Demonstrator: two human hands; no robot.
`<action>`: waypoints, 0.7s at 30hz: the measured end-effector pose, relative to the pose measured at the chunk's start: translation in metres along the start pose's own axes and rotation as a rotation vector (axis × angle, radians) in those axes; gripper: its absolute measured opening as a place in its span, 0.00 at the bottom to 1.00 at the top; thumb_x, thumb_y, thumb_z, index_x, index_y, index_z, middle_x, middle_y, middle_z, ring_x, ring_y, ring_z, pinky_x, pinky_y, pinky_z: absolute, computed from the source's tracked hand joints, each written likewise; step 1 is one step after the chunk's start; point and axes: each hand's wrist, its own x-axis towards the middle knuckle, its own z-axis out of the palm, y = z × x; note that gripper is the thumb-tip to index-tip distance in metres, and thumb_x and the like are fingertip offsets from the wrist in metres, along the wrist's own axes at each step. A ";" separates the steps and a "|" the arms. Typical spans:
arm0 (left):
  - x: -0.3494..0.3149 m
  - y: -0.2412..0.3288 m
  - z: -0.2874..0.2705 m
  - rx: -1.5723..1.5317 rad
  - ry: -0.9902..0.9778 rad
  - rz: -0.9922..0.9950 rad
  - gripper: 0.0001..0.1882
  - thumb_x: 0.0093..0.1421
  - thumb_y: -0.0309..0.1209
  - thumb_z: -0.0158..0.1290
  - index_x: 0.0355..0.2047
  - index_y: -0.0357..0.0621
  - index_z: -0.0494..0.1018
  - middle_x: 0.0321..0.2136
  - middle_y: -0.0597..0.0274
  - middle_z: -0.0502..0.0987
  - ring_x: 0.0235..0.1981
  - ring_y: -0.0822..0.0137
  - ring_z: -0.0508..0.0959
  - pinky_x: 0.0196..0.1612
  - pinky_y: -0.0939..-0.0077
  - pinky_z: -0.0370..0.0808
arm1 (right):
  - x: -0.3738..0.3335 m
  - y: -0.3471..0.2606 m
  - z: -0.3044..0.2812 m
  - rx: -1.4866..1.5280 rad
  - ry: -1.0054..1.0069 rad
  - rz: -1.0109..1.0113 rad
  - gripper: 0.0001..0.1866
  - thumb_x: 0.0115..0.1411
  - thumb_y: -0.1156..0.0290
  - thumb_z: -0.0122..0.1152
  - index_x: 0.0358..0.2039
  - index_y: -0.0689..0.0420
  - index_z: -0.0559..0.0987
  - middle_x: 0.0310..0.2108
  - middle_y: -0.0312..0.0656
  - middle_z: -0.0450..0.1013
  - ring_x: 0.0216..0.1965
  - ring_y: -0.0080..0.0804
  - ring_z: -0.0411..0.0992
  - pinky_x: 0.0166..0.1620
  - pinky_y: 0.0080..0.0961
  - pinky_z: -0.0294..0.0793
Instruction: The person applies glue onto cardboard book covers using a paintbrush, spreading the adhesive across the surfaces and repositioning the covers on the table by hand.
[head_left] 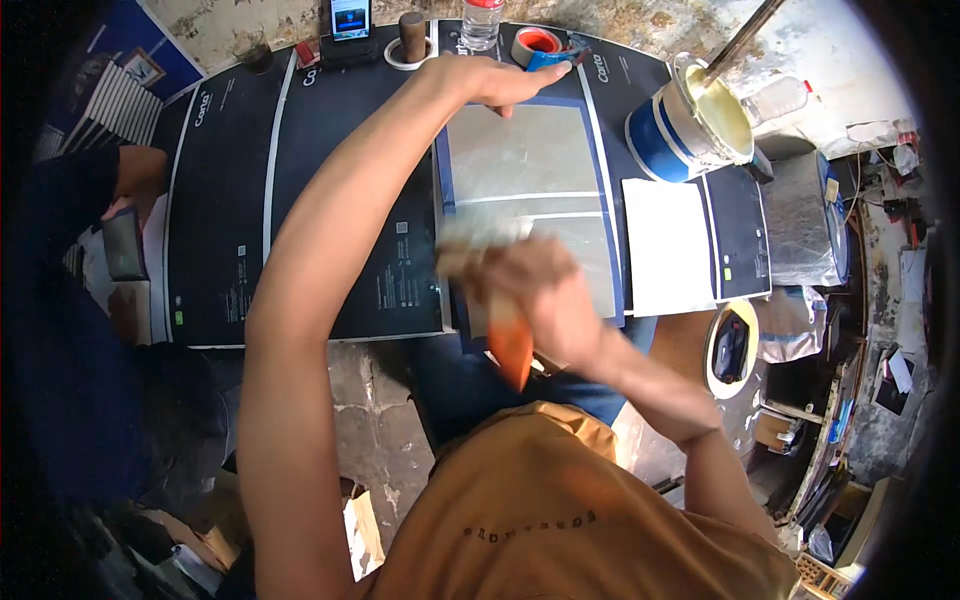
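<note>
A grey board with a dark blue border [520,160] lies on the black tabletop in front of me. It carries a pale line across its middle and a wet-looking sheen. My left hand [500,82] rests at its far edge, fingers stretched out, the thumb pointing down onto the board. Just beyond those fingertips is a small blue item [553,59] whose kind I cannot make out. Over the near left part of the board, my right hand [560,300] is closed round a brush with an orange handle [510,350]. Motion smears the brush head and the fingers.
A blue-and-white bucket [660,135] of pale paste holds a stick at the back right. White paper [665,245] lies beside the board. Along the far edge stand a phone [350,20], a clear bottle [481,25] and tape rolls [535,45]. Another person [70,250] sits at left.
</note>
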 end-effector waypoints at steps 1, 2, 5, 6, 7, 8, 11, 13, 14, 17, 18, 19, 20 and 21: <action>-0.001 0.002 0.000 -0.023 -0.005 0.005 0.62 0.50 0.84 0.22 0.56 0.42 0.75 0.56 0.50 0.75 0.67 0.49 0.63 0.68 0.48 0.56 | -0.014 -0.023 -0.007 0.039 -0.022 -0.085 0.17 0.49 0.69 0.62 0.42 0.54 0.80 0.37 0.41 0.74 0.38 0.40 0.73 0.42 0.35 0.69; -0.002 0.005 0.000 -0.045 -0.008 0.010 0.63 0.49 0.84 0.22 0.58 0.41 0.73 0.57 0.50 0.75 0.67 0.50 0.63 0.68 0.48 0.56 | -0.021 -0.038 -0.017 0.077 -0.042 -0.172 0.19 0.46 0.70 0.62 0.42 0.53 0.80 0.36 0.39 0.73 0.39 0.39 0.73 0.41 0.34 0.69; -0.010 0.008 -0.003 -0.017 -0.016 0.018 0.63 0.49 0.84 0.22 0.59 0.40 0.72 0.56 0.50 0.75 0.66 0.49 0.64 0.68 0.48 0.57 | -0.029 -0.023 -0.034 0.054 0.020 -0.113 0.18 0.48 0.70 0.62 0.42 0.52 0.80 0.36 0.38 0.73 0.40 0.37 0.72 0.42 0.32 0.68; -0.014 0.008 -0.001 -0.012 -0.022 0.014 0.63 0.49 0.84 0.22 0.59 0.40 0.72 0.56 0.50 0.75 0.66 0.49 0.64 0.68 0.48 0.57 | -0.020 -0.015 -0.041 -0.002 0.093 0.039 0.18 0.48 0.70 0.63 0.43 0.51 0.80 0.38 0.39 0.74 0.41 0.38 0.72 0.43 0.34 0.68; -0.014 0.012 -0.002 0.004 -0.027 0.008 0.63 0.49 0.84 0.22 0.59 0.40 0.72 0.56 0.50 0.75 0.66 0.49 0.64 0.67 0.49 0.57 | -0.012 0.006 -0.038 -0.069 0.180 0.074 0.19 0.48 0.70 0.65 0.43 0.54 0.80 0.39 0.41 0.75 0.42 0.40 0.72 0.43 0.34 0.69; -0.014 0.014 -0.005 0.023 -0.029 -0.007 0.63 0.49 0.84 0.23 0.59 0.40 0.72 0.56 0.50 0.75 0.66 0.48 0.64 0.67 0.49 0.57 | -0.007 0.024 -0.032 -0.131 0.268 0.102 0.20 0.47 0.69 0.67 0.43 0.56 0.81 0.40 0.43 0.76 0.42 0.42 0.72 0.44 0.34 0.70; -0.006 0.018 -0.004 0.065 -0.024 -0.003 0.64 0.48 0.85 0.22 0.59 0.41 0.73 0.57 0.52 0.74 0.67 0.49 0.63 0.68 0.46 0.57 | -0.019 -0.004 -0.014 -0.086 0.101 0.094 0.20 0.47 0.72 0.62 0.44 0.56 0.80 0.42 0.41 0.75 0.43 0.42 0.72 0.45 0.35 0.69; -0.011 0.021 0.000 0.034 -0.006 -0.005 0.62 0.48 0.84 0.21 0.61 0.46 0.71 0.59 0.54 0.73 0.68 0.50 0.62 0.68 0.44 0.55 | -0.043 -0.036 -0.009 -0.037 -0.009 -0.065 0.17 0.50 0.70 0.62 0.43 0.54 0.81 0.41 0.39 0.74 0.43 0.36 0.72 0.43 0.32 0.69; -0.013 0.025 -0.001 0.041 -0.010 -0.001 0.62 0.48 0.84 0.21 0.61 0.46 0.71 0.59 0.54 0.73 0.68 0.50 0.62 0.68 0.44 0.55 | -0.052 -0.046 -0.015 -0.012 -0.042 -0.170 0.17 0.51 0.69 0.63 0.43 0.53 0.81 0.40 0.37 0.74 0.42 0.33 0.72 0.43 0.30 0.68; -0.015 0.019 -0.002 0.113 -0.037 -0.022 0.61 0.49 0.84 0.22 0.63 0.49 0.68 0.59 0.55 0.73 0.69 0.51 0.60 0.69 0.43 0.54 | -0.053 -0.041 -0.044 0.015 -0.002 -0.154 0.15 0.51 0.66 0.61 0.41 0.51 0.80 0.38 0.35 0.72 0.40 0.31 0.70 0.41 0.29 0.67; -0.009 0.011 0.000 0.104 -0.028 -0.057 0.61 0.49 0.84 0.22 0.64 0.49 0.67 0.59 0.55 0.73 0.69 0.51 0.60 0.69 0.42 0.53 | -0.046 -0.034 -0.050 -0.002 0.070 -0.105 0.15 0.49 0.66 0.60 0.40 0.51 0.79 0.35 0.35 0.71 0.39 0.32 0.69 0.40 0.30 0.66; -0.003 0.007 0.001 0.097 -0.020 -0.088 0.61 0.48 0.84 0.22 0.65 0.49 0.65 0.60 0.56 0.73 0.69 0.52 0.59 0.69 0.42 0.52 | -0.038 -0.021 -0.049 -0.110 0.164 -0.065 0.17 0.49 0.66 0.60 0.41 0.51 0.79 0.35 0.35 0.71 0.39 0.33 0.70 0.40 0.31 0.66; -0.005 0.014 0.002 0.104 -0.025 -0.082 0.61 0.48 0.84 0.22 0.65 0.49 0.65 0.60 0.56 0.73 0.69 0.52 0.59 0.69 0.42 0.52 | -0.030 -0.009 -0.047 -0.147 0.248 -0.004 0.17 0.49 0.68 0.60 0.42 0.51 0.79 0.34 0.35 0.70 0.38 0.35 0.69 0.40 0.31 0.67; -0.008 0.020 0.003 0.098 -0.028 -0.057 0.62 0.48 0.84 0.23 0.65 0.49 0.65 0.60 0.56 0.73 0.69 0.52 0.59 0.70 0.42 0.51 | -0.026 -0.001 -0.040 -0.109 0.240 0.036 0.18 0.48 0.68 0.60 0.42 0.51 0.79 0.34 0.36 0.70 0.38 0.35 0.69 0.40 0.31 0.67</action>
